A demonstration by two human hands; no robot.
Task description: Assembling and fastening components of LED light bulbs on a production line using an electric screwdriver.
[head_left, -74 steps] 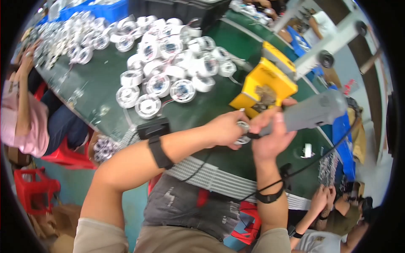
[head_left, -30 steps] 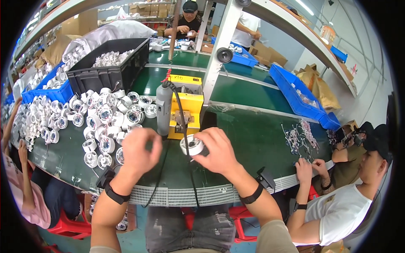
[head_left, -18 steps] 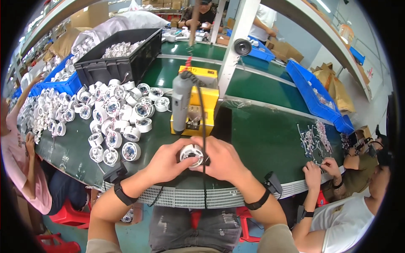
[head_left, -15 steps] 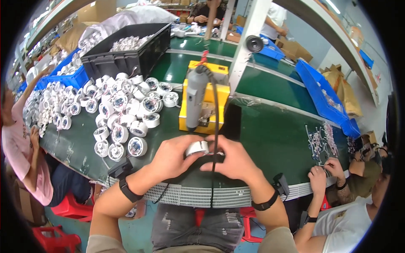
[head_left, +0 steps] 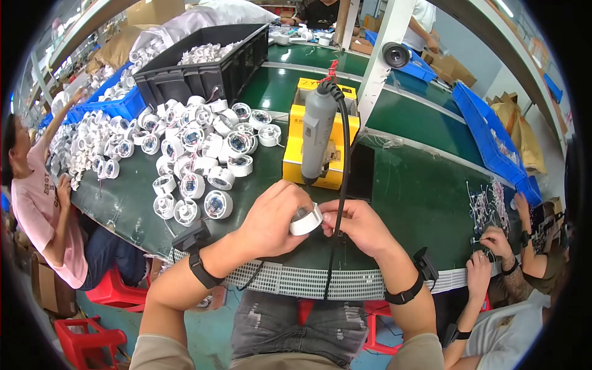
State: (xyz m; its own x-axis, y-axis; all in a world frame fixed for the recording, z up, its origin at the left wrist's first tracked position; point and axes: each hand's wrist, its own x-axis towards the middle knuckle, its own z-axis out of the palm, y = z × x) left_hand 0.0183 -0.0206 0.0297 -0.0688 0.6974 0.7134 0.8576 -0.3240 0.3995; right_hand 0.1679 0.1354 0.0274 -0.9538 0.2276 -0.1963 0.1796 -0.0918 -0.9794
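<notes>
White ring part (head_left: 306, 220) in left grip (head_left: 271, 216), right hand (head_left: 364, 225) pinching, above table edge (head_left: 320, 282).

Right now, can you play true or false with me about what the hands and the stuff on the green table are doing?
1. The left hand holds a small round white plastic ring part. True.
2. The grey electric screwdriver lies flat on the floor. False: it hangs upright over the yellow box-shaped fixture.
3. The right hand touches the black cable. True.
4. The black plastic crate is empty. False: white parts fill it.
5. The pile of round white parts sits to the person's right. False: it is on their left.
</notes>
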